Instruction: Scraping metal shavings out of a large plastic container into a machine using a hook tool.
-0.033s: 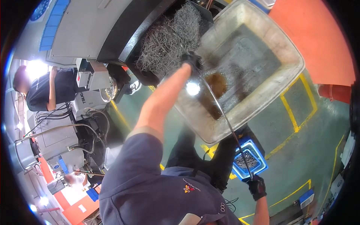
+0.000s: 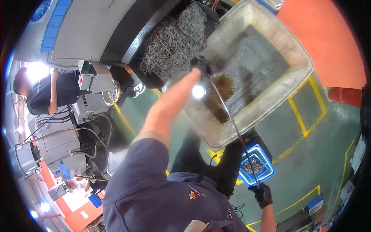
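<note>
A long thin metal rod [image 2: 231,118] runs slantwise across the view. My left hand [image 2: 201,65], in a black glove, is closed round its upper part, beside a big heap of tangled metal shavings [image 2: 174,44]. The rod's far tip seems to reach into the shavings, where I cannot make it out. Lower right, my right hand [image 2: 263,195], also black-gloved, is closed round the near end. Beneath the rod stands a large off-white tub [image 2: 305,63] with a wet grey bottom and a brown puddle.
A blue crate [image 2: 271,171] of small metal pieces stands on the green floor [image 2: 297,170] by my legs. The dark machine trough [image 2: 145,29] holds the shavings. At left, a person [image 2: 46,92] stands among machines. An orange-red surface [image 2: 320,42] lies upper right.
My left hand has shifted slightly toward the right and nearer to me, still round the rod. My right hand and the rod's near end have barely moved.
</note>
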A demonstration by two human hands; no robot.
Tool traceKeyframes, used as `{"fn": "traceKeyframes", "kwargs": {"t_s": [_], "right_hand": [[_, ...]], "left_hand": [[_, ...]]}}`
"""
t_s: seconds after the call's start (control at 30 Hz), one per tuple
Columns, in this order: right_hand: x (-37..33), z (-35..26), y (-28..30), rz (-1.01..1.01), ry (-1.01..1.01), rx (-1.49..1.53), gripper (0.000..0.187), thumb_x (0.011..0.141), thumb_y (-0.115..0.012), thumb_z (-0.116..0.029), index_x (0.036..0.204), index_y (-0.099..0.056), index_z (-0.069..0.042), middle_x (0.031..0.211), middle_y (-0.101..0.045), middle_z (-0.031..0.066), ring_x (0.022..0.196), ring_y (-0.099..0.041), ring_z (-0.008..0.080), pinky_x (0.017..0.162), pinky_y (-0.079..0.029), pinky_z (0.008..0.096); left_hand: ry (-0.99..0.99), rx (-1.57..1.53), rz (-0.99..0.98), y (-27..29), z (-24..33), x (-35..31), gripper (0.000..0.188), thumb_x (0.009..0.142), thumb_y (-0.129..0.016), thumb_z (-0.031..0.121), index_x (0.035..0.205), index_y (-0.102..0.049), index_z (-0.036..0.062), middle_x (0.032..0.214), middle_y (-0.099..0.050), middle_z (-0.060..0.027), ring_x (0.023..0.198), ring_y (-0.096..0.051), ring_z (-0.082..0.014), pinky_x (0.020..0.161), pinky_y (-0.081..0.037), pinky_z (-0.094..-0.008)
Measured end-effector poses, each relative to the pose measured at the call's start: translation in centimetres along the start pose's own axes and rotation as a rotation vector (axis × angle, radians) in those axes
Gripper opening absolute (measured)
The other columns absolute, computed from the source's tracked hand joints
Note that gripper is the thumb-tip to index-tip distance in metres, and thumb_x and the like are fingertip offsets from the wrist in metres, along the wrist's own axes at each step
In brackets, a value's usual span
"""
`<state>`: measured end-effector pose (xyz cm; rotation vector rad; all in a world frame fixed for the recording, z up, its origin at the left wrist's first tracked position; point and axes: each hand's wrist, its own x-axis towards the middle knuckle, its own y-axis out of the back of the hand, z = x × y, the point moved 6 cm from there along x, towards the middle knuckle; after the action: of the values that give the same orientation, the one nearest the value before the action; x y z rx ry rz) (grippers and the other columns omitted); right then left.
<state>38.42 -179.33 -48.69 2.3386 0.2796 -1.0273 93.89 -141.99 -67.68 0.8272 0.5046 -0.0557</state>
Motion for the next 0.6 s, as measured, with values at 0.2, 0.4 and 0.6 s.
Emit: {"fn": "traceKeyframes", "kwargs": {"t_s": [0.2, 0.4, 0.6], "right_hand": [[-8.5, 4.6, -1.9, -0.048, -0.361, 0.155, 0.021, 0.087, -0.050, -0.017, 0.091, -0.067, -0.006, 0.080, -0.068, 0.0079, 0.065, -0.061, 0.0212, 0.064, -0.050, 0.0331], [-15.9, 17.1, -9.2, 0.194, -0.601, 1.381, 0.022, 0.089, -0.049, -0.020, 0.105, -0.057, -0.007, 0.106, -0.060, 0.0083, 0.086, -0.058, 0.0200, 0.072, -0.049, 0.0319], [-16.1, 8.2, -5.7, 0.275, -0.319, 0.631, 0.017, 0.090, -0.050, -0.014, 0.088, -0.066, -0.014, 0.071, -0.049, 0.0031, 0.066, -0.049, 0.0194, 0.068, -0.046, 0.0384]], "left_hand": [[0.509, -0.985, -0.285, -7.3, 2.6, -9.7, 0.027, 0.093, -0.047, 0.033, 0.075, -0.056, 0.0151, 0.055, -0.056, -0.0061, 0.042, -0.055, -0.0202, 0.039, -0.045, -0.0335], [0.253, -0.460, -0.108, -4.9, 2.3, -17.8, 0.020, 0.089, -0.048, 0.031, 0.086, -0.062, 0.0162, 0.064, -0.055, -0.0047, 0.064, -0.057, -0.0170, 0.051, -0.043, -0.0349], [0.137, -0.610, 0.039, -5.0, 1.1, -20.1, 0.032, 0.090, -0.050, 0.038, 0.077, -0.059, 0.0108, 0.052, -0.047, -0.0032, 0.039, -0.046, -0.0145, 0.035, -0.036, -0.0322]]}}
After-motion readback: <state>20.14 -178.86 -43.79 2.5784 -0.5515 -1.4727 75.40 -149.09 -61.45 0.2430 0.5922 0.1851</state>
